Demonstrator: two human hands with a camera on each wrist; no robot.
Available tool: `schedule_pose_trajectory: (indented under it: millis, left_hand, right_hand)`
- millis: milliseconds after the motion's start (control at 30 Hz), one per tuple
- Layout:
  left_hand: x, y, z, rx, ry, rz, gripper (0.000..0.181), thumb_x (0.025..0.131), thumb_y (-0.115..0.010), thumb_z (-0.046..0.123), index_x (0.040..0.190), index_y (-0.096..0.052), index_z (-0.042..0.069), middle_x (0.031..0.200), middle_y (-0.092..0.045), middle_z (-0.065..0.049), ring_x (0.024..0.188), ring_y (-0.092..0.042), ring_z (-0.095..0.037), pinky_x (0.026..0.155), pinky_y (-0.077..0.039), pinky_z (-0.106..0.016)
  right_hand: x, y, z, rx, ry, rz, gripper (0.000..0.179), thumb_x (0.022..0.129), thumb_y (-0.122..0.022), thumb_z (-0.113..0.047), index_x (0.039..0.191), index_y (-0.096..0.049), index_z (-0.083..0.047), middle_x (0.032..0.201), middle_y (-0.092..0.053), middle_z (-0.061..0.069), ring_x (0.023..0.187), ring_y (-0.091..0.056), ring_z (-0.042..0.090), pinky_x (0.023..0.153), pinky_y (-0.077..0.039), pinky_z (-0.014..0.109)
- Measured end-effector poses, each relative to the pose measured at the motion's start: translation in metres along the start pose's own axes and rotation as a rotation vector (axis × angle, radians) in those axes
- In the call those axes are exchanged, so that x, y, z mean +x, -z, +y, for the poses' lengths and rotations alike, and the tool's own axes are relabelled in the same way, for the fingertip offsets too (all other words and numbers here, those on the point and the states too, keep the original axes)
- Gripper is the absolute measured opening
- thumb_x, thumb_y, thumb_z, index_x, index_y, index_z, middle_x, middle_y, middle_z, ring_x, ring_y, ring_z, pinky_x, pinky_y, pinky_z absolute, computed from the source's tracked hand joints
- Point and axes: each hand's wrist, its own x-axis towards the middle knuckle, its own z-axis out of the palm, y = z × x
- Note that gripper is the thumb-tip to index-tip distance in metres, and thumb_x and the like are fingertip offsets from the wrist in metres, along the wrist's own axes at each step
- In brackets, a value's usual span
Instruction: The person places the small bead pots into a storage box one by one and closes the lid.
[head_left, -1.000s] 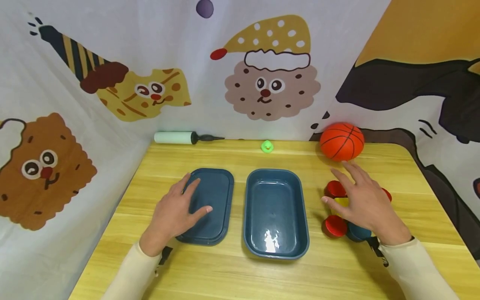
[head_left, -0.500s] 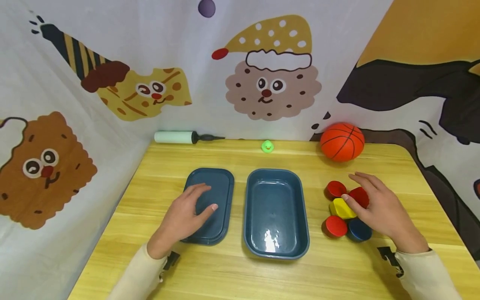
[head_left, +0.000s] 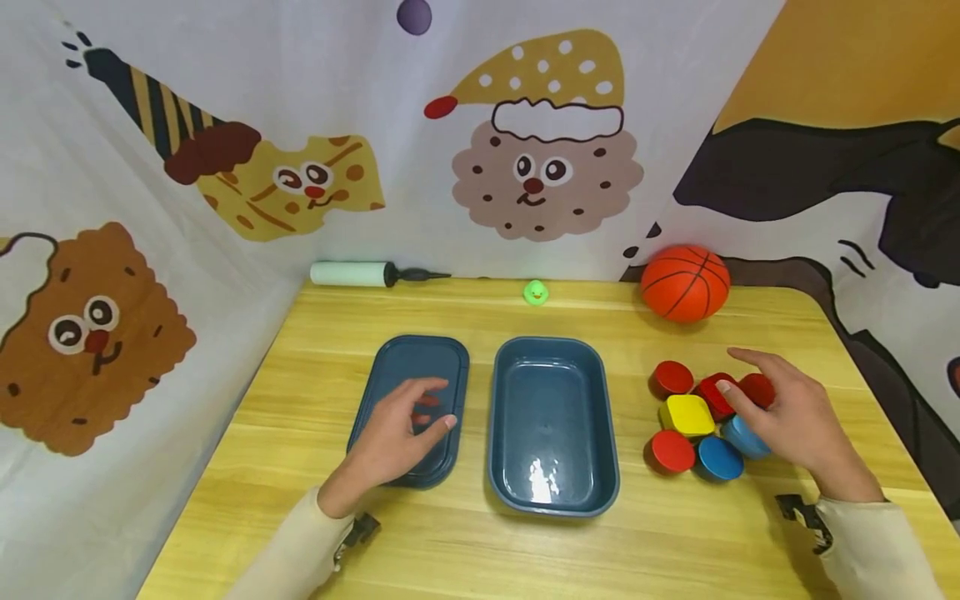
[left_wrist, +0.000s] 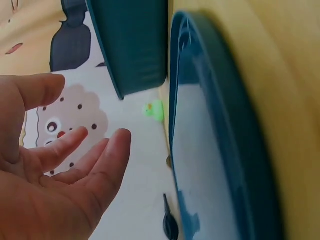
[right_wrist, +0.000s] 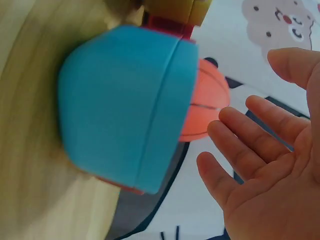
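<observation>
While the left hand (head_left: pixel 396 437) and right hand (head_left: pixel 801 421) hover unloaded, a box (head_left: pixel 547 400) stands between a lid (head_left: pixel 420 358) and small containers (head_left: pixel 687 415).
In the head view, the lid lies at the box's 9 o'clock, beneath the loosely bent left hand; the small containers gather at 3 o'clock, with the light-blue container (right_wrist: pixel 122 105) close by the right hand, relaxed and spread.
</observation>
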Motion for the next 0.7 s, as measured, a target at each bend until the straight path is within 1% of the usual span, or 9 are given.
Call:
schedule_pose_trajectory:
  millis: [333,367,433,467,533,567,633,667,700]
  left_hand:
    - [0.006,-0.018,-0.003,-0.189,0.034,-0.071,0.053,0.098,-0.077,0.015,0.147,-0.058,0.019,0.142,-0.063,-0.017,0.123,-0.068,-0.032,0.095,-0.062,-0.037]
    - [0.007,-0.02,-0.003,-0.209,0.034,-0.08,0.054,0.098,-0.077,0.015,0.148,-0.057,0.019,0.142,-0.062,-0.018,0.124,-0.068,-0.033,0.095,-0.062,-0.035]
    - [0.008,-0.022,-0.003,-0.246,0.039,-0.096,0.055,0.098,-0.077,0.014,0.149,-0.056,0.019,0.144,-0.061,-0.019,0.126,-0.067,-0.036,0.095,-0.062,-0.033]
    - [0.008,-0.023,-0.002,-0.261,0.044,-0.102,0.056,0.098,-0.078,0.015,0.149,-0.056,0.018,0.145,-0.06,-0.019,0.127,-0.066,-0.037,0.096,-0.062,-0.033]
    - [0.01,-0.026,-0.001,-0.279,0.055,-0.117,0.057,0.098,-0.077,0.017,0.151,-0.055,0.018,0.149,-0.058,-0.019,0.131,-0.064,-0.037,0.098,-0.061,-0.033]
    - [0.011,-0.027,-0.001,-0.286,0.061,-0.124,0.058,0.098,-0.077,0.017,0.151,-0.054,0.017,0.151,-0.057,-0.018,0.133,-0.063,-0.037,0.099,-0.061,-0.034]
    - [0.012,-0.03,0.0,-0.29,0.077,-0.133,0.058,0.099,-0.077,0.019,0.152,-0.054,0.017,0.154,-0.055,-0.017,0.136,-0.061,-0.037,0.1,-0.061,-0.037]
    - [0.013,-0.032,0.001,-0.289,0.084,-0.135,0.059,0.099,-0.077,0.02,0.152,-0.054,0.017,0.155,-0.055,-0.016,0.136,-0.061,-0.036,0.1,-0.061,-0.038]
    - [0.014,-0.034,0.001,-0.285,0.089,-0.139,0.059,0.099,-0.077,0.021,0.153,-0.054,0.017,0.156,-0.054,-0.016,0.136,-0.061,-0.035,0.1,-0.061,-0.04]
  right_hand:
    - [-0.001,0.003,0.028,0.06,-0.09,-0.026,0.055,0.103,-0.071,-0.025,0.149,-0.055,0.0,0.147,-0.054,0.035,0.132,-0.047,0.06,0.099,-0.038,0.082]
    - [-0.001,0.003,0.031,0.068,-0.095,-0.034,0.056,0.103,-0.071,-0.026,0.15,-0.055,0.0,0.148,-0.054,0.035,0.132,-0.046,0.06,0.108,-0.041,0.074]
    - [-0.001,0.003,0.036,0.082,-0.117,-0.055,0.057,0.104,-0.07,-0.028,0.151,-0.054,-0.002,0.15,-0.053,0.034,0.134,-0.046,0.058,0.122,-0.042,0.051]
    - [-0.001,0.003,0.039,0.09,-0.127,-0.068,0.058,0.104,-0.069,-0.029,0.152,-0.053,-0.002,0.151,-0.052,0.033,0.135,-0.045,0.058,0.124,-0.04,0.045]
    - [-0.001,0.002,0.043,0.106,-0.156,-0.101,0.06,0.106,-0.067,-0.032,0.154,-0.051,-0.001,0.153,-0.05,0.033,0.136,-0.044,0.058,0.123,-0.04,0.044]
    - [0.0,0.001,0.045,0.104,-0.174,-0.122,0.061,0.106,-0.066,-0.035,0.155,-0.049,-0.001,0.154,-0.049,0.033,0.137,-0.043,0.057,0.123,-0.041,0.044]
    - [0.0,0.0,0.048,0.101,-0.202,-0.159,0.064,0.107,-0.063,-0.039,0.156,-0.047,-0.001,0.155,-0.048,0.034,0.136,-0.043,0.057,0.111,-0.047,0.066]
    - [0.0,-0.001,0.049,0.105,-0.212,-0.176,0.066,0.107,-0.062,-0.04,0.157,-0.046,0.0,0.155,-0.046,0.035,0.135,-0.042,0.059,0.104,-0.045,0.075]
    - [0.001,-0.002,0.05,0.109,-0.223,-0.193,0.068,0.107,-0.062,-0.042,0.157,-0.045,0.001,0.154,-0.046,0.037,0.135,-0.041,0.06,0.1,-0.044,0.078]
